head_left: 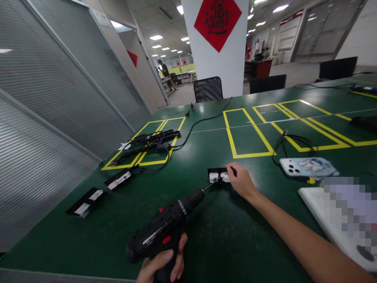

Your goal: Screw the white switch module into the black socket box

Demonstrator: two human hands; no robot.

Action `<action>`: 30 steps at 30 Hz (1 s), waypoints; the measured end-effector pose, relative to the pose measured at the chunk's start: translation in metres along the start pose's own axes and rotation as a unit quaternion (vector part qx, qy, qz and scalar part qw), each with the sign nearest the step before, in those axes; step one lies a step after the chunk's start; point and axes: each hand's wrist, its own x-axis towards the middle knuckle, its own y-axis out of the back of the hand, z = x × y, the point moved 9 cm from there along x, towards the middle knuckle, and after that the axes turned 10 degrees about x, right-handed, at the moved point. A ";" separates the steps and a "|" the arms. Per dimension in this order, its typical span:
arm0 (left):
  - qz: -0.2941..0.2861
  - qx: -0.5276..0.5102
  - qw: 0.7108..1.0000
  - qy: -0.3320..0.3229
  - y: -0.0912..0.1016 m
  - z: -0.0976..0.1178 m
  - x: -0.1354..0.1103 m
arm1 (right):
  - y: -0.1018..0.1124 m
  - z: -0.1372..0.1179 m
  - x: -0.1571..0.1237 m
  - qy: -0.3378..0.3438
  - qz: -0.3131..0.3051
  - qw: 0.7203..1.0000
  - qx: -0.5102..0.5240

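My left hand (165,261), low in the view, is wrapped round the grip of a black cordless drill (165,226) with red buttons. Its thin bit (209,185) points up and to the right, with the tip at a small black part with white blocks (214,177) near the middle of the table. Whether the tip touches a screw is too small to tell. My right hand (239,179) reaches in from the right and pinches the right end of that part; the fingers cover this end.
Two similar black-and-white pieces, one a black plate (85,201), lie at the left. Tangled black cables (156,141) rest over yellow tape outlines. At the right are a phone (308,167), a white device (316,212) with a blurred screen, and a cable loop (297,138). A person (164,70) stands far back.
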 end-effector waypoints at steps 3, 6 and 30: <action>-0.006 0.000 1.000 -0.007 -0.003 0.003 0.000 | 0.000 0.000 0.000 0.000 0.000 1.000 -0.001; -0.007 -0.003 1.000 -0.009 -0.005 0.006 0.000 | 0.000 -0.001 0.000 -0.001 -0.003 1.000 0.001; 0.006 0.009 1.000 0.014 -0.002 0.001 0.000 | 0.000 -0.001 0.000 0.003 -0.001 1.000 -0.001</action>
